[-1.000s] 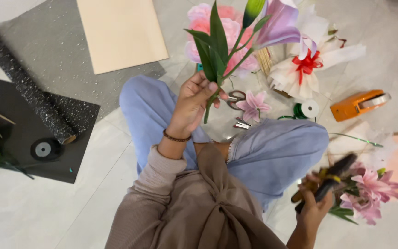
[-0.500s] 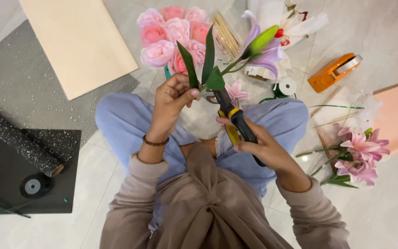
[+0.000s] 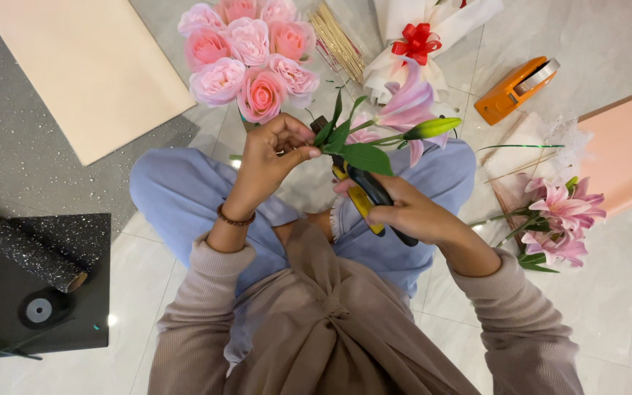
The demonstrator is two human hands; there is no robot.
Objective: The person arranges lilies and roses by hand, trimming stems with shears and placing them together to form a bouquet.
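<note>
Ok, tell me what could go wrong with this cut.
1. The left hand pinches the lily stem right beside the cutter that the right hand grips; its fingertips could get nipped.
2. The cut is made above the lap, so the trimmed piece may drop onto the trousers.
3. The leaves crowd the blades and might get cut too.

pink rose bunch [image 3: 246, 47] | orange tape dispenser [image 3: 515, 89] (floor) | cream sheet [image 3: 74, 62] | glitter roll [image 3: 20, 245]
</note>
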